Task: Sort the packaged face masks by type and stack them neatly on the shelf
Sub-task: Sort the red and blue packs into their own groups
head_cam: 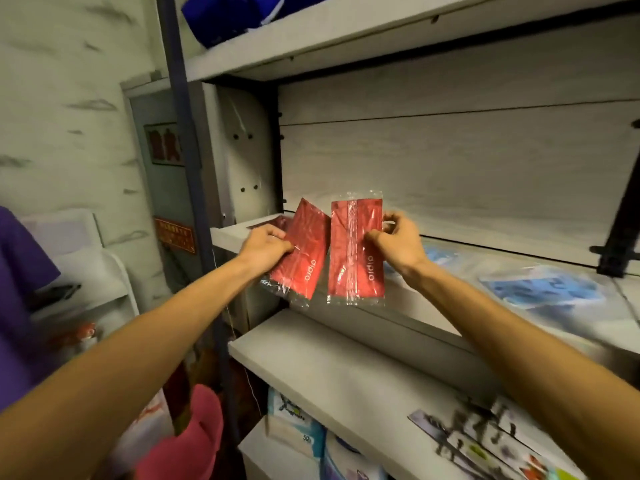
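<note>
My left hand (266,245) pinches a red packaged face mask (306,252), held tilted in front of the middle shelf (450,327). My right hand (396,244) grips a second red packaged mask (353,251), held upright beside the first. Both packs are in clear wrappers with white lettering. More red packaging (273,221) lies on the shelf's left end behind my left hand. Blue packaged masks (540,289) lie blurred on the same shelf to the right, with another blue pack (438,256) just behind my right wrist.
A lower shelf (329,368) holds printed flat packs (485,441) at its right. Boxes (298,427) stand beneath it. Blue bags (228,15) sit on the top shelf. A dark shelf post (187,140) rises at left, and a black bracket (620,216) at right. A pink item (194,434) lies low left.
</note>
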Tool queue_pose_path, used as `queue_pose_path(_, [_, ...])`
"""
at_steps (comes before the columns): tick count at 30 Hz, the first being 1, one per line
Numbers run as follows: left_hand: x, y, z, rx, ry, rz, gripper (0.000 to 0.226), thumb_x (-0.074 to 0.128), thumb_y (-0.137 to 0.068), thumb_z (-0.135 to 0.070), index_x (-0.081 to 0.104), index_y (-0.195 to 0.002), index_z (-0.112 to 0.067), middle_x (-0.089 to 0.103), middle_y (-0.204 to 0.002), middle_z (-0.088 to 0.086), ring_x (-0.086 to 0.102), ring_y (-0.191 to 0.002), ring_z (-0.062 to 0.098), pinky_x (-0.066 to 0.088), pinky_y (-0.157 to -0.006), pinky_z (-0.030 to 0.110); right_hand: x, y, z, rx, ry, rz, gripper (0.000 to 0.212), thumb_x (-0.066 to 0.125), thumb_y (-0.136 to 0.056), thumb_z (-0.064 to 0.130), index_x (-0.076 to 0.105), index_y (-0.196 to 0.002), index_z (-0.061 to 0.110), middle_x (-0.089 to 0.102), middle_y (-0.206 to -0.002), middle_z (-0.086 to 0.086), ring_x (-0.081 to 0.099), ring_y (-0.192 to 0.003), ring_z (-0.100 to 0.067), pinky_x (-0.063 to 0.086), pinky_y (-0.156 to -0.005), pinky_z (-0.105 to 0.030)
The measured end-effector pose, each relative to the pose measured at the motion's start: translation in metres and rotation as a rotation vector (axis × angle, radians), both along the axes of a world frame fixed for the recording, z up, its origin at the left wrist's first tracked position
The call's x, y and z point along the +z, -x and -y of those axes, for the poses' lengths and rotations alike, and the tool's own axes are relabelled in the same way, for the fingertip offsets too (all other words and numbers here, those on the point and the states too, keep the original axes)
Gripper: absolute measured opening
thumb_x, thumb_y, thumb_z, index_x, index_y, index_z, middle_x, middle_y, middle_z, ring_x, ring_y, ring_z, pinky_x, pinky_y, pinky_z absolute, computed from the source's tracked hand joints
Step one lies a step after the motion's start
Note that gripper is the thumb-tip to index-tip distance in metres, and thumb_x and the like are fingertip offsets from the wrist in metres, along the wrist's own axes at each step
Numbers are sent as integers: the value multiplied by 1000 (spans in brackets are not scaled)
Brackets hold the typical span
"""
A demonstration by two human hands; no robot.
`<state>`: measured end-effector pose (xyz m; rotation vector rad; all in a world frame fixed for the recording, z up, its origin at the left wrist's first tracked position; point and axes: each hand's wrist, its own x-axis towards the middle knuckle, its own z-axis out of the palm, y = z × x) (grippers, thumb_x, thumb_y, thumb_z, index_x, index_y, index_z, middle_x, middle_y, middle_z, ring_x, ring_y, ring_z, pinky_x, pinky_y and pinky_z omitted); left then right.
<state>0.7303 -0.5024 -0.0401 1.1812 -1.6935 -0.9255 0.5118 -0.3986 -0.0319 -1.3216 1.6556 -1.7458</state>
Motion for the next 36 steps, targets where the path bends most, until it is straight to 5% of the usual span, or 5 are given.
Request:
queue_pose_path(13, [-11,-2,169,42,9,-30,35,70,-88,-10,51,-116,-20,67,-93,2,69,-98,24,55,-96,45,7,-16,142,25,-181,141,27,64,-89,-1,60,-115,3,66,-80,-9,63,-61,-14,50,-42,-20])
queue_pose_path(17, [-11,-10,230,1,80,101,40,69,-91,-15,50,-126,-18,68,-100,2,69,-100,25,56,-95,44,6,-25,195,10,-200,147,9,64,-89,0,64,-93,8,67,-78,-8,63,-60,-13,50,-42,-18])
queue_pose_path(28, [-15,-10,380,-280,224,424,35,71,-90,-20,59,-123,-24,68,-99,-10,66,-96,16,55,-94,37,-1,-53,336,-105,-334,233,14,67,-84,-5,69,-95,3,70,-86,-10,68,-73,-20,59,-64,-29])
queue_pose_path(32, [-27,3,407,-373,277,387,29,63,-93,-10,61,-120,-20,70,-109,-4,66,-96,14,53,-94,32,-19,-55,370,-242,-364,15,19,74,-78,0,66,-91,12,68,-81,-5,65,-68,-17,55,-58,-23])
queue_pose_path(36, [-33,14,429,-396,315,363,30,52,-100,-11,63,-125,-23,68,-123,-5,64,-111,19,53,-97,35,-32,-47,393,-405,-577,-476,51,81,-74,33,61,-116,13,68,-113,-8,64,-107,-28,54,-92,-39])
